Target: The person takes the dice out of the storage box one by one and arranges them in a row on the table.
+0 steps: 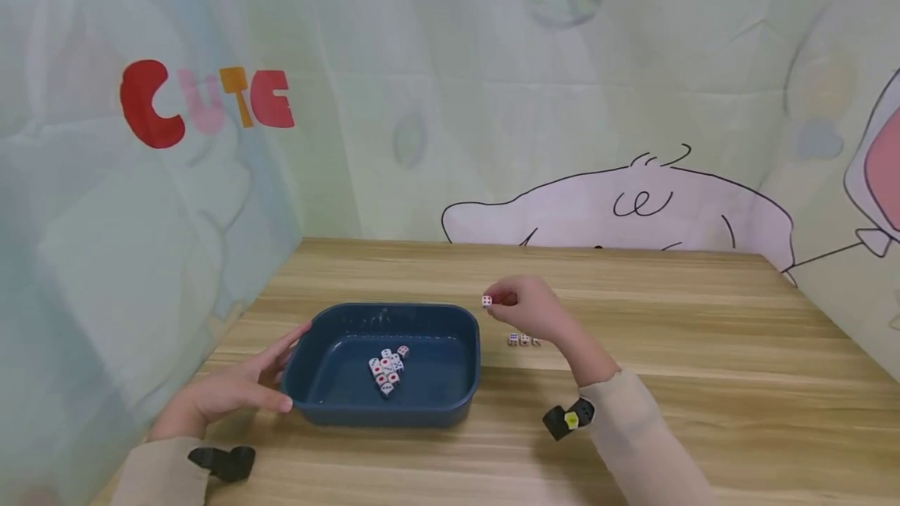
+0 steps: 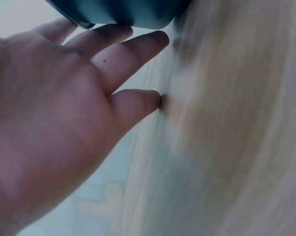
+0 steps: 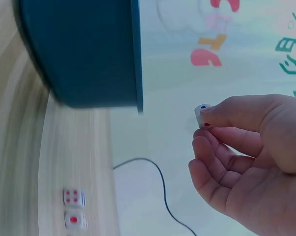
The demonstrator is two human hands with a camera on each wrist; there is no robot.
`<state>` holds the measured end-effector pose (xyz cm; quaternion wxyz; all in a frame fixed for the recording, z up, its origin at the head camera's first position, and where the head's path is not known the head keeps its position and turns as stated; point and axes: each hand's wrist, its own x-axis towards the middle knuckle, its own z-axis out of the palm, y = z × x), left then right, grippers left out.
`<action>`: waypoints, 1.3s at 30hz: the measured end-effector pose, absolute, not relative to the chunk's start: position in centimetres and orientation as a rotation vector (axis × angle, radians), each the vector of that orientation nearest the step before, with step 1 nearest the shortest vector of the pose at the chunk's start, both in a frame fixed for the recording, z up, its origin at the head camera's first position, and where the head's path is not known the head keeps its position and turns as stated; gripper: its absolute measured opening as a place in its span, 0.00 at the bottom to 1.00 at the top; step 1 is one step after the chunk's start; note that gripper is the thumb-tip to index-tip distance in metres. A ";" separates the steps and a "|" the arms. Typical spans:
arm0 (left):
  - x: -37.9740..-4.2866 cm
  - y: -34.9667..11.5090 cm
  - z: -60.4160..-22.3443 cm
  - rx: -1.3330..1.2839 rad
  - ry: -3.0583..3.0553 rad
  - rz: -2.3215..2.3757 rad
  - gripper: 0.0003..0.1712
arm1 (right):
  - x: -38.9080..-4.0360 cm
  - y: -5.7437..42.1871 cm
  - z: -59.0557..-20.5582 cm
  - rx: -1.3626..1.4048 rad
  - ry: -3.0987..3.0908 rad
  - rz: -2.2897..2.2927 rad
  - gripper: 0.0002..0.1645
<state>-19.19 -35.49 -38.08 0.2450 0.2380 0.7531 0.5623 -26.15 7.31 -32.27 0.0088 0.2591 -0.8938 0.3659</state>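
Observation:
My right hand (image 1: 529,308) pinches a white die (image 1: 487,301) between thumb and fingertips, raised just beyond the right rim of a dark blue tray. In the right wrist view the pinched die (image 3: 202,116) shows blue and red pips. Against the left side of the tray (image 1: 380,417) rests my left hand (image 1: 235,389), its fingers spread along the wall and thumb near the front corner. A small heap of white dice (image 1: 386,369) lies inside the tray, towards its middle. Three more dice (image 1: 523,340) sit in a row on the table, below my right hand.
The wooden table (image 1: 703,381) carries the tray left of centre. Printed cloth (image 1: 394,100) hangs behind the table and along its sides. Black wrist mounts (image 1: 569,418) are strapped at both sleeves.

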 end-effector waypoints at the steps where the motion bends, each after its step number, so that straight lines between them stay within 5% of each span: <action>1: -19.2 -35.5 -38.1 0.642 2.058 1.532 0.61 | -26.2 7.7 -32.3 0.804 -2.795 1.141 0.13; 39: -19.1 -35.5 -37.9 0.590 2.095 1.501 0.62 | -28.0 15.5 -36.1 0.516 -2.965 1.125 0.13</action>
